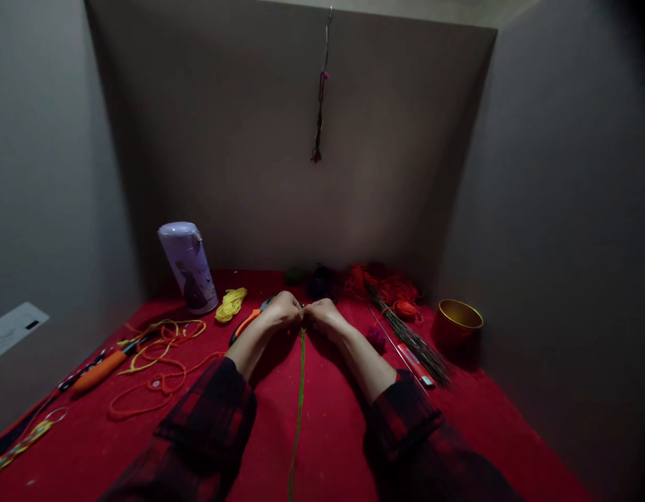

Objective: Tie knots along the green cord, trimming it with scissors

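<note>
My left hand (284, 309) and my right hand (326, 316) are close together above the red cloth, fingers closed in a pinch at the top of a green yarn cord (301, 390). The cord runs straight down from between them toward me. Its top end is mostly covered by the fingers, with a small yellowish bit showing. Just left of my left hand lie orange-and-black handled pliers (245, 325), partly hidden by the wrist. A dark magenta yarn ball (376, 339) lies close to my right forearm.
On the left are a lilac canister (187, 268), yellow yarn (231, 305), tangled orange cord (170, 390) and an orange-handled tool (100, 371). Rightward lie red yarn (390, 286), thin sticks (416, 346) and a red-gold cup (457, 324). Grey walls enclose three sides; a braided piece (319, 118) hangs behind.
</note>
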A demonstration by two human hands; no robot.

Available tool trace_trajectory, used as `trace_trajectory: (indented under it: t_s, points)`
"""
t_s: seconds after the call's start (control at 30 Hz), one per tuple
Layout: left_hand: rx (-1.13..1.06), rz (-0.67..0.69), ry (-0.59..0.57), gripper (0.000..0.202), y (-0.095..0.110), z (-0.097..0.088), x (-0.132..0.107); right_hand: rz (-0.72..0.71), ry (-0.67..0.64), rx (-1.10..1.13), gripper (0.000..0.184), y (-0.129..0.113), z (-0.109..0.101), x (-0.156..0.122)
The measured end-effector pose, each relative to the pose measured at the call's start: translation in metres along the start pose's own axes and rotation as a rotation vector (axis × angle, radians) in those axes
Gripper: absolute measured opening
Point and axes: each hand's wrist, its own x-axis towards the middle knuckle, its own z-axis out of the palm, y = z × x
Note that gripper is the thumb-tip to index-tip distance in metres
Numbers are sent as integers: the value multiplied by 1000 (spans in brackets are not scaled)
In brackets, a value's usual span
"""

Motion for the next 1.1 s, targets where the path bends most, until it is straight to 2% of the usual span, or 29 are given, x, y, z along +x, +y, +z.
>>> trace_trajectory:
  t_s: [0.2, 0.37, 0.57, 0.67, 0.87, 1.1]
  points:
    - [12, 8, 16, 12, 0, -7, -4, -5, -62, 38, 20, 4, -6, 4]
    - [-110, -18, 165, 16, -1, -5, 3, -2, -65, 61, 19, 7, -8, 6]
    - [-209, -21, 14, 25, -1, 12, 1, -42, -147, 81, 19, 11, -12, 6]
    - [-195, -13, 19, 29, -2, 13, 0, -47, -156, 85, 18, 11, -13, 6]
    - [-63, -21, 114, 24, -6, 12, 6, 37, -114, -43, 28, 6, -14, 2]
    - [-213, -44, 6, 28, -7, 13, 8, 40, -64, -165, 25, 5, -14, 4]
